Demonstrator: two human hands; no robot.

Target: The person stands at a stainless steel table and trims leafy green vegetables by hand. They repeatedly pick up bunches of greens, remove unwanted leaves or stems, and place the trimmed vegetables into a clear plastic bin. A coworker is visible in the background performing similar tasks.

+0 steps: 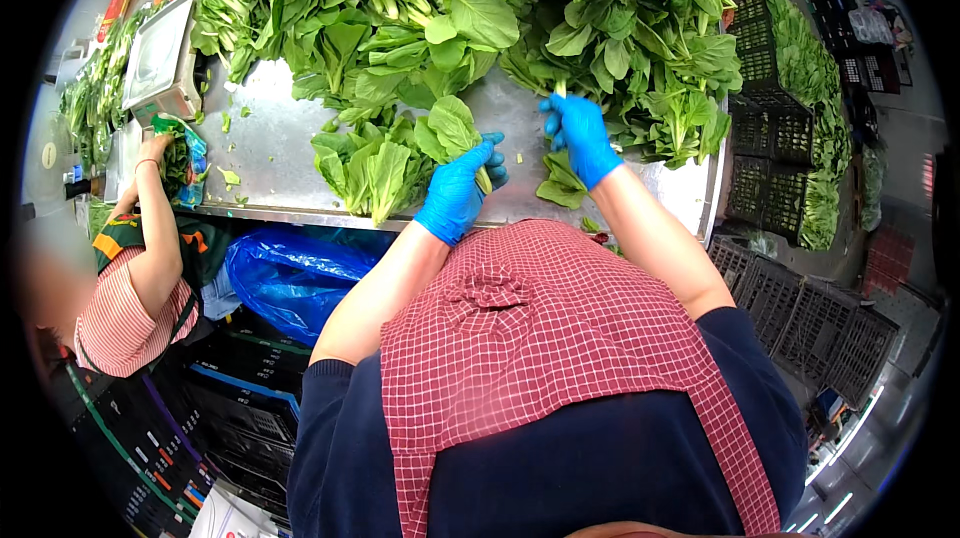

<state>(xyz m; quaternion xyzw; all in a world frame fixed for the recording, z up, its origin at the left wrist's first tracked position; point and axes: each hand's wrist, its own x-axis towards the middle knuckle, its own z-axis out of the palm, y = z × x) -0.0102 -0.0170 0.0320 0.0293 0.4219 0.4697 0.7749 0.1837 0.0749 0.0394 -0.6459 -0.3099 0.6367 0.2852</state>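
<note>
My left hand (461, 182), in a blue glove, grips a small leafy green plant (452, 129) by its pale stalk, with the leaves pointing up and away. My right hand (579, 131), also gloved in blue, has its fingers at the pale stalk of a leafy green (560, 88) at the edge of the large heap (622, 20). Whether those fingers are closed on the stalk is unclear. Left of my left hand lies a small pile of greens (375, 170) at the table's front edge. One loose leaf (562, 182) lies below my right hand.
A steel table (262, 140) bears the greens. At left, a co-worker's hand (155, 148) holds bagged greens (180, 163) near a weighing scale (159, 62). A blue plastic bag (292, 275) hangs below the table edge. Black crates (772, 125) with greens stand at right.
</note>
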